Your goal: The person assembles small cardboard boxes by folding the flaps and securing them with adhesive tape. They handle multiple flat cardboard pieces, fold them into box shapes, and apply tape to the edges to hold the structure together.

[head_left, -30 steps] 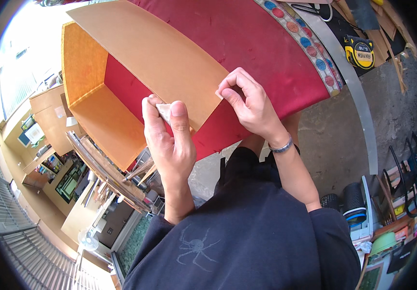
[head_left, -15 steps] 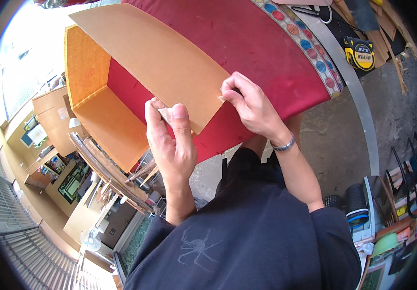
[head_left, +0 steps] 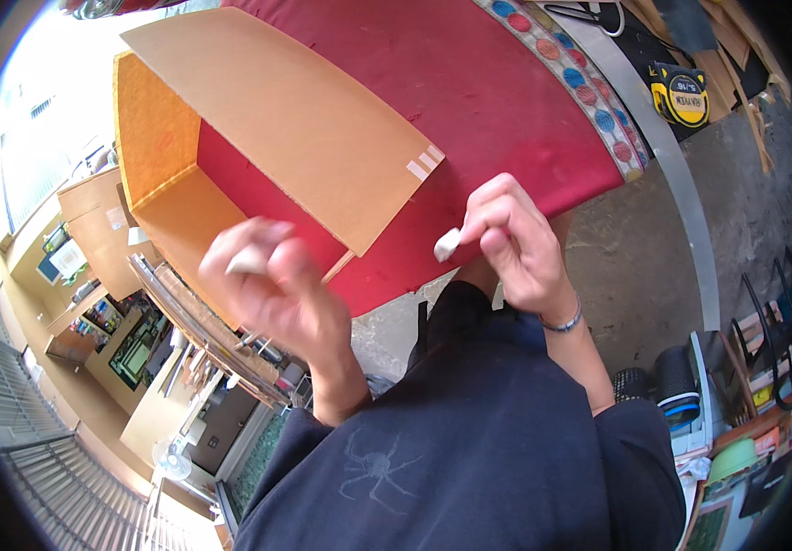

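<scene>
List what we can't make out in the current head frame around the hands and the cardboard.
- Left hand, head view: motion-blurred; the pale thing at its fingertips can't be identified.
- Right hand: pinches a small white piece; too small to tell tape from paper.
- Cardboard box: its top is cut off by the frame edge and glare.
- Red mat: the surface under it is hidden.
- Tape measure: partly hidden among scraps.

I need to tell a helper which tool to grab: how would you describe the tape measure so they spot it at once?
Start from the red mat covering the work surface and follow its patterned border of coloured dots to the far right corner. Just beyond the grey metal strip lies the tape measure: a squat yellow-and-black case, the only bright yellow thing among brown offcuts.
</scene>
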Available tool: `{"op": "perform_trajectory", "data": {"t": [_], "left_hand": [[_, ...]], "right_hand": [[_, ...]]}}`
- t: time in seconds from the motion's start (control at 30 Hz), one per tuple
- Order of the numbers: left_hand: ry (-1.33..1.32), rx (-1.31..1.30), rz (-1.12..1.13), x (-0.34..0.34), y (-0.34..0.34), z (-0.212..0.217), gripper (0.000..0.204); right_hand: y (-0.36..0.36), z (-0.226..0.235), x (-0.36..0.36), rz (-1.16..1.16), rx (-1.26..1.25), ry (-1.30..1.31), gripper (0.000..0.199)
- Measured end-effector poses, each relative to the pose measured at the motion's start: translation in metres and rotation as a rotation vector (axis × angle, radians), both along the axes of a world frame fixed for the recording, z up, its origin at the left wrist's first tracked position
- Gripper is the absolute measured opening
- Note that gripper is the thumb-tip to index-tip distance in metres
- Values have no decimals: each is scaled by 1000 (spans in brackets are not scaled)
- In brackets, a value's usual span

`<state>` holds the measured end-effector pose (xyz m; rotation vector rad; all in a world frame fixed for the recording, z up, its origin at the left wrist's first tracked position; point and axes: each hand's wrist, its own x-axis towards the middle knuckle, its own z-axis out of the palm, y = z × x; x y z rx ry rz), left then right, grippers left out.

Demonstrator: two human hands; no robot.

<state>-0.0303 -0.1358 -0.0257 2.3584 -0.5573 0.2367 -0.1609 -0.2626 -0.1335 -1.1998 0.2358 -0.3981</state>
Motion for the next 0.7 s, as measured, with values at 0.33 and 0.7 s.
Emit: {"op": "perform_trajectory", "data": {"t": [0.33, 0.7], "left_hand": [[232, 51, -558, -35, 19, 32, 17], [344, 81, -21, -9, 2, -8, 31]], "right_hand": [[2, 48, 13, 87, 251, -398, 27], [35, -44, 56, -100, 73, 342, 8]]}}
